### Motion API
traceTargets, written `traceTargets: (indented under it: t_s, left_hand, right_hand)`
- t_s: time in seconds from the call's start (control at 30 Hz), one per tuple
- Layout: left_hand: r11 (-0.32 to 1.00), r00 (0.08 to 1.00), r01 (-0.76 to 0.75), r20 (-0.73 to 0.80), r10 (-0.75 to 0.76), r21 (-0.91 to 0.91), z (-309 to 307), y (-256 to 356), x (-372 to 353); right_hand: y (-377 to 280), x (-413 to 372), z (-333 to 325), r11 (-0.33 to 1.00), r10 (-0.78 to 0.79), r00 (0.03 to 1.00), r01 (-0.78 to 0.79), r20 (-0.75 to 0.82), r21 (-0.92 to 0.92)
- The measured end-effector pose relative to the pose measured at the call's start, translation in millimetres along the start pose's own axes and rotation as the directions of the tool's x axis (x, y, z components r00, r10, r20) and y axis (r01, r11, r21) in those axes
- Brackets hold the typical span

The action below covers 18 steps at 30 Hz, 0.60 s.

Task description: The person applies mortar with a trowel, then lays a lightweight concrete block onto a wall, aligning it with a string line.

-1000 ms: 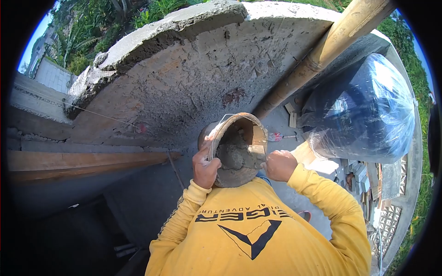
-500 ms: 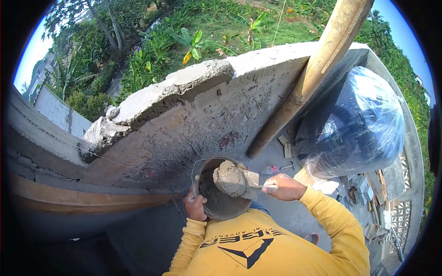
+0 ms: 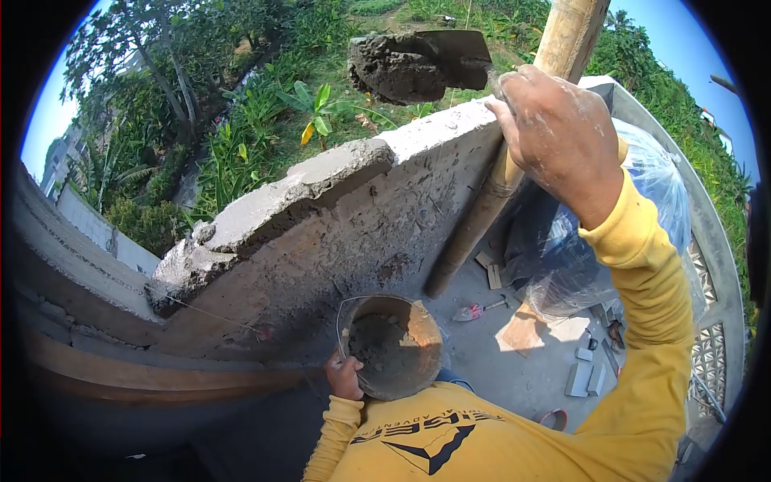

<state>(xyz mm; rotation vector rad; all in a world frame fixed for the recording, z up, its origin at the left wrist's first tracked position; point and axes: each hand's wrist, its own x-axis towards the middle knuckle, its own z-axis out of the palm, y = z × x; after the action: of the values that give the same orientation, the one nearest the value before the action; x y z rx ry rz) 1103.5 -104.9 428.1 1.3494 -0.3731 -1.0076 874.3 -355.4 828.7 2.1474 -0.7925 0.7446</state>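
My right hand (image 3: 562, 132) is raised high, its fingers wrapped round the handle of a trowel (image 3: 467, 56). A thick lump of wet mortar (image 3: 393, 71) clings to the blade, above the top of the wall and apart from it. The handle is mostly hidden in my fist. Low in front of my body, my left hand (image 3: 345, 376) grips the side of a bucket (image 3: 424, 341), near its wire handle. Grey mortar (image 3: 381, 341) lies inside the bucket. Along the wall top (image 3: 450, 124), a rough mortar layer (image 3: 301, 181) covers the left part.
A bamboo pole (image 3: 474, 213) leans past the wall close to my right hand. Behind my forearm stands a large plastic-wrapped bundle (image 3: 654, 173). Another trowel (image 3: 470, 312) and several blocks (image 3: 578, 377) lie on the floor. A string (image 3: 213, 311) runs along the wall's left side.
My right hand has lifted the mortar-loaded trowel from over the bucket up above the wall top. My left hand keeps its grip on the bucket, whose inside now shows.
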Motion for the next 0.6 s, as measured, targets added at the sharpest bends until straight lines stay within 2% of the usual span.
traceTargets:
  t_s: [0.07, 0.13, 0.23, 0.33, 0.37, 0.4, 0.43, 0.47, 0.5, 0.53, 0.6]
  left_hand:
    - [0.999, 1.000, -0.002, 0.018, 0.001, 0.033, -3.8, 3.6, 0.6]
    - [0.999, 1.000, -0.015, 0.026, 0.014, 0.030, -7.7, 3.8, -2.4]
    - [0.999, 0.999, -0.034, 0.029, 0.034, -0.007, -14.4, -2.0, 1.2]
    - [1.000, 1.000, 0.009, 0.014, -0.009, 0.000, -32.4, -13.1, 8.5]
    - [1.000, 1.000, 0.008, -0.004, -0.008, -0.001, -33.4, -10.4, 9.3]
    - [1.000, 1.000, 0.005, -0.022, -0.005, -0.003, -34.2, -9.3, 10.2]
    - [1.000, 0.999, 0.008, -0.031, -0.008, -0.010, -35.4, -10.5, 11.0]
    - [1.000, 0.999, 0.009, -0.040, -0.010, -0.017, -36.9, -11.9, 12.0]
    - [1.000, 0.999, 0.009, -0.048, -0.010, -0.026, -36.2, -10.8, 13.3]
    - [1.000, 0.999, 0.004, -0.034, -0.004, -0.021, -35.3, -8.8, 13.6]
    - [1.000, 1.000, -0.005, -0.003, 0.005, -0.005, -34.7, -3.2, 11.7]
  right_hand:
    - [-15.7, -6.5, 29.4, 0.990, -0.038, 0.989, 0.057, 0.141, -0.130]
    - [-26.2, -19.2, 54.9, 0.980, -0.050, 0.977, 0.089, 0.209, -0.181]
    - [-23.1, -20.3, 43.8, 0.990, 0.034, 0.989, -0.013, 0.144, -0.142]
    - [-23.1, -20.1, 5.9, 0.994, 0.097, 0.991, -0.102, 0.090, 0.051]
    - [-18.5, -26.0, 0.2, 0.989, 0.104, 0.969, -0.125, 0.224, 0.082]
    - [-15.2, -23.6, -6.2, 0.890, 0.214, 0.860, -0.366, 0.463, 0.270]
    - [-12.3, -17.9, -14.4, 0.702, 0.234, 0.686, -0.610, 0.689, 0.368]
    - [-9.7, -12.6, -20.8, 0.451, 0.164, 0.474, -0.816, 0.865, 0.361]
    - [-6.5, -7.3, -23.0, 0.365, 0.123, 0.413, -0.865, 0.903, 0.345]
    - [-0.4, -1.9, -21.0, 0.334, 0.064, 0.397, -0.873, 0.916, 0.355]
    - [0.5, 20.6, -20.8, 0.336, 0.088, 0.285, -0.911, 0.955, 0.241]
